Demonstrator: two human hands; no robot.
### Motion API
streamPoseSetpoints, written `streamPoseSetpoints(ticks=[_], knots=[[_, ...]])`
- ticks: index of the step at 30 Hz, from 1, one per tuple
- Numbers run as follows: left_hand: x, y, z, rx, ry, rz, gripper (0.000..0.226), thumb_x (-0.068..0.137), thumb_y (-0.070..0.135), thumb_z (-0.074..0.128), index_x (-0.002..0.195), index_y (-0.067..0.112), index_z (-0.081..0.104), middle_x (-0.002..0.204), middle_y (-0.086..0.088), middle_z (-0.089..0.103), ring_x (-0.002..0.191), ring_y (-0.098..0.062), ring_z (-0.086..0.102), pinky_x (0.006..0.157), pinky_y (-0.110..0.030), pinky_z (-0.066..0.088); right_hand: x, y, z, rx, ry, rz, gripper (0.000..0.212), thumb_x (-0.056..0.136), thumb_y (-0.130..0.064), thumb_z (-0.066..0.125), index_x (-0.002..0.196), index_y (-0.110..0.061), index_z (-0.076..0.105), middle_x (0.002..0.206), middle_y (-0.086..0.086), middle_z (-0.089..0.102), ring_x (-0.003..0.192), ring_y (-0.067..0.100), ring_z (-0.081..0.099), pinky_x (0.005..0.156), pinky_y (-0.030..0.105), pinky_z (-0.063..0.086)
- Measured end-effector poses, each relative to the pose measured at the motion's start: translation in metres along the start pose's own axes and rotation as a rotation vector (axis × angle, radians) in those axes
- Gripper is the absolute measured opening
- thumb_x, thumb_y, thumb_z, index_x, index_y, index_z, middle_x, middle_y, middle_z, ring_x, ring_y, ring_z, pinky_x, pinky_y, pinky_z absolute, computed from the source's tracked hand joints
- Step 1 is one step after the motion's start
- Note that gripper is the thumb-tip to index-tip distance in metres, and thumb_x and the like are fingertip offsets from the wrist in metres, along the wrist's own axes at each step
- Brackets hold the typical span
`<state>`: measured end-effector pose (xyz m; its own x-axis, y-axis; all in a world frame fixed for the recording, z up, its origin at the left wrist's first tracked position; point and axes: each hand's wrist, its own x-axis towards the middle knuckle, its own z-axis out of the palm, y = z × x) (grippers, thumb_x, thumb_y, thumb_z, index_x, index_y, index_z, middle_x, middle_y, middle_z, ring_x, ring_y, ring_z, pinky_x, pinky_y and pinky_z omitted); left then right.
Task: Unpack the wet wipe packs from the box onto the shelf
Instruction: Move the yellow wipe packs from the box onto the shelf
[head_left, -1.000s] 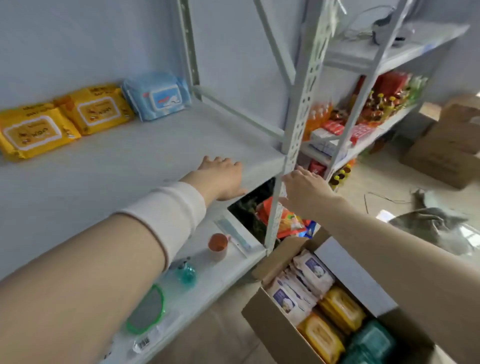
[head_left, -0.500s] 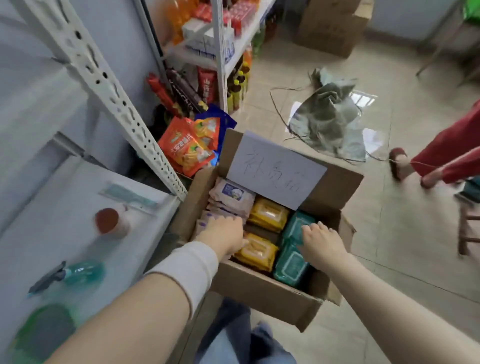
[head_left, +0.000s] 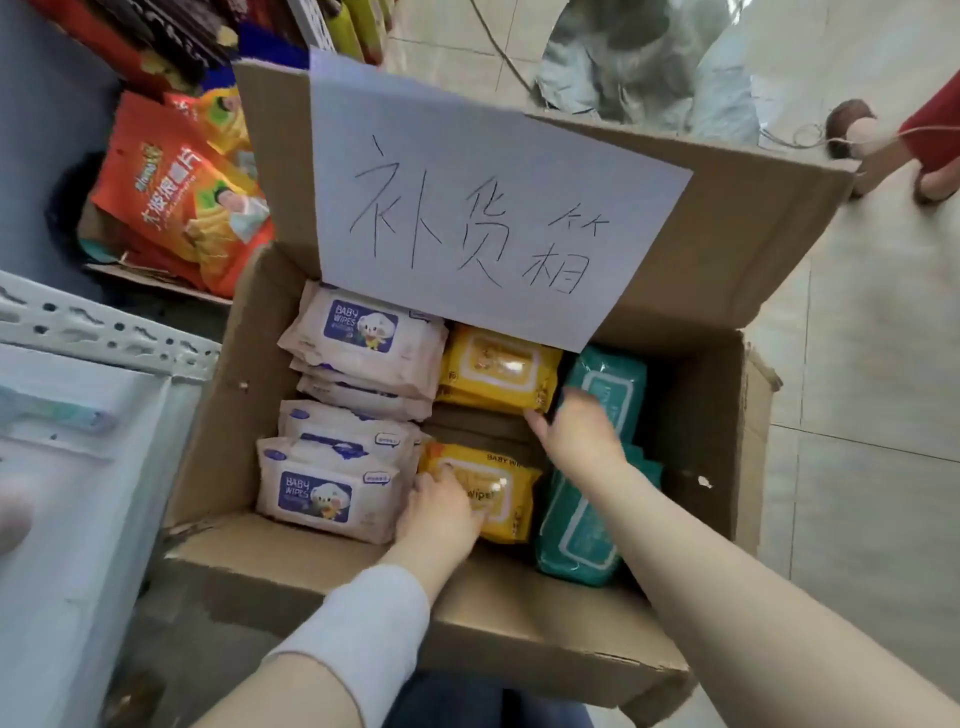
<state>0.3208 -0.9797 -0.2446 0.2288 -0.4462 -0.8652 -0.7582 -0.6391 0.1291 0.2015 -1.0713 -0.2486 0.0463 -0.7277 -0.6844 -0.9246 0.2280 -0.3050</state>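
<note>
Head view: your left hand grips the near yellow pack, flat by the near wall of the box, long axis left-to-right. Your blurred right hand touches the far yellow pack; its grip I cannot tell.

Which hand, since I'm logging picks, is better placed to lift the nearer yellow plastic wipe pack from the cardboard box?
Left. The left hand holds the nearer yellow plastic wipe pack, thumb at its left edge; the right hand reaches toward the farther yellow pack.
</note>
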Motion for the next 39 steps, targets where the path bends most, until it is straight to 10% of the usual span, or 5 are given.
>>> streamPoseSetpoints(ticks=[15, 20, 24, 29, 39], knots=[[0.069, -0.004, 0.040, -0.329, 0.182, -0.225, 0.092, 0.080, 0.025, 0.070, 0.146, 0.022, 0.006, 0.151, -0.013, 0.018, 0.141, -0.032, 0.015, 0.112, -0.047, 0.024, 0.097, -0.011, 0.046, 0.038, 0.101, 0.125, 0.083, 0.078, -0.063, 0.057, 0.124, 0.006, 0.048, 0.122, 0.020, 0.053, 0.113, 0.032, 0.051, 0.093, 0.038, 0.046], [0.071, -0.001, 0.041, -0.389, 0.238, -0.255, 0.098, 0.070, 0.028, 0.080, 0.141, 0.017, 0.013, 0.144, -0.013, 0.033, 0.134, -0.032, 0.031, 0.108, -0.042, 0.030, 0.091, -0.010, 0.034, 0.306, 0.046, 0.149, 0.052, 0.071, -0.055, 0.071, 0.080, -0.006, 0.053, 0.093, 0.009, 0.059, 0.097, 0.028, 0.060, 0.071, 0.031, 0.046], [0.068, -0.007, 0.037, -0.263, 0.228, -0.183, 0.104, 0.062, 0.043, 0.082, 0.142, 0.016, 0.021, 0.147, -0.008, 0.033, 0.135, -0.029, 0.033, 0.109, -0.038, 0.031, 0.085, -0.009, 0.023, 0.563, 0.025, 0.214, 0.057, 0.073, -0.044, 0.075, 0.105, -0.001, 0.058, 0.110, 0.011, 0.061, 0.105, 0.028, 0.058, 0.078, 0.031, 0.047], [0.062, -0.014, 0.029, -0.273, 0.023, -0.114, 0.066, 0.067, 0.054, 0.074, 0.119, 0.015, 0.059, 0.120, -0.005, 0.064, 0.111, -0.027, 0.058, 0.087, -0.030, 0.046, 0.080, -0.001, 0.020, 0.778, -0.033, 0.247, 0.055, 0.075, -0.035, 0.075, 0.117, -0.004, 0.057, 0.120, 0.007, 0.061, 0.112, 0.026, 0.056, 0.086, 0.029, 0.044], [-0.014, -0.038, -0.003, -0.562, -0.092, 0.099, 0.039, 0.082, 0.024, 0.069, 0.119, 0.016, 0.059, 0.114, -0.003, 0.066, 0.107, -0.021, 0.061, 0.100, -0.041, 0.046, 0.018, 0.034, 0.008, 1.038, 0.054, 0.466, 0.069, 0.056, -0.034, 0.089, 0.110, -0.005, 0.058, 0.115, 0.011, 0.065, 0.104, 0.029, 0.063, 0.093, 0.043, 0.051]])
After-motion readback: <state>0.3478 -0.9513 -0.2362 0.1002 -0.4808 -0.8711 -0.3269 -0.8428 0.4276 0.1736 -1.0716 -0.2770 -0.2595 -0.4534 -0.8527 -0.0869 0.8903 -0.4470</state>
